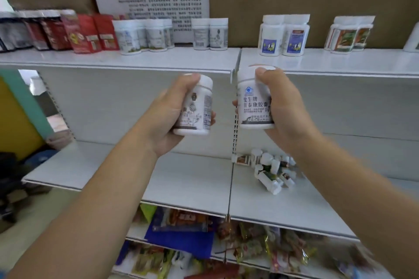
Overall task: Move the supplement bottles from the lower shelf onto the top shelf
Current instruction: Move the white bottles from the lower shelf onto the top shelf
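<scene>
Hands gripped one bottle each: left hand (169,118) a grey-labelled bottle (195,108), right hand (278,106) a white bottle (252,102). Raised carelessly, either could strike the top shelf (136,61) edge and slip.

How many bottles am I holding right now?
2. One white bottle is in the left hand, the other white bottle in the right hand, both held upright below the top shelf.

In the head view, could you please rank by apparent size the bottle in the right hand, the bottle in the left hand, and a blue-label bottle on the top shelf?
1. Bottle in the right hand.
2. Bottle in the left hand, only slightly smaller.
3. Blue-label bottle, but it stands farther away on the top shelf, so true size is unsure.
</scene>
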A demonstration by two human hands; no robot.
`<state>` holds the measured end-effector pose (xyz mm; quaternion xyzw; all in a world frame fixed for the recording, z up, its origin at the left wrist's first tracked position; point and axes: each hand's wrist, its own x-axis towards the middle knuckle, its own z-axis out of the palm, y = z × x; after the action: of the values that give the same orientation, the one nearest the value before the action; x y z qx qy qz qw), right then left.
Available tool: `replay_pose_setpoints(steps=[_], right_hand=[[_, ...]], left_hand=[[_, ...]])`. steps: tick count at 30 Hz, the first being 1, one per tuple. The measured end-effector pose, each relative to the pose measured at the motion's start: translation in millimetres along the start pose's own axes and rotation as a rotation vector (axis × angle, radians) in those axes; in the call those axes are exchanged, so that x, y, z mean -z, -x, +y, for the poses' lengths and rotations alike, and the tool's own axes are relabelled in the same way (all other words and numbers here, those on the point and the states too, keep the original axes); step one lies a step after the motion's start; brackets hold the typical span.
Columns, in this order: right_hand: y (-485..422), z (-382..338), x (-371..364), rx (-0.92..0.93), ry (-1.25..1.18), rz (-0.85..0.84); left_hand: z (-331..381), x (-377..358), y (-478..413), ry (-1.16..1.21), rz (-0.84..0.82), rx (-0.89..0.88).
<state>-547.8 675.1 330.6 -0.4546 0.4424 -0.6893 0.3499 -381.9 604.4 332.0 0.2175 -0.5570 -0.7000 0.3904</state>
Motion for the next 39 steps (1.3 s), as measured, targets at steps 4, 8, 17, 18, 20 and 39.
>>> replay_pose_setpoints(steps=[4,8,17,18,20,39], right_hand=[[-11.7,-20.8,-11.3,0.092,0.068,-0.034],[-30.2,-32.1,-16.0,0.139,0.112,-0.047],[-122.4,-61.3,-1.5,0.188,0.374,-0.109],[-135.2,-58.1,0.0,0.195,0.437,-0.117],[-160.3,-49.1,2.7,0.192,0.560,-0.138],[-265.6,14.0,18.4,0.405,0.966,-0.129]], left_hand=[[29.4,1.6,-2.4,-0.146,0.010,-0.080],[47.6,5.8,-13.8,-0.165,0.014,-0.209],[93.3,31.0,-103.5,-0.416,0.053,-0.273],[95.4,32.5,-117.4,-0.474,0.056,-0.262],[97.6,36.8,-146.4,-0.604,0.052,-0.216],[83.0,99.7,-262.0,-0.868,0.051,-0.205]])
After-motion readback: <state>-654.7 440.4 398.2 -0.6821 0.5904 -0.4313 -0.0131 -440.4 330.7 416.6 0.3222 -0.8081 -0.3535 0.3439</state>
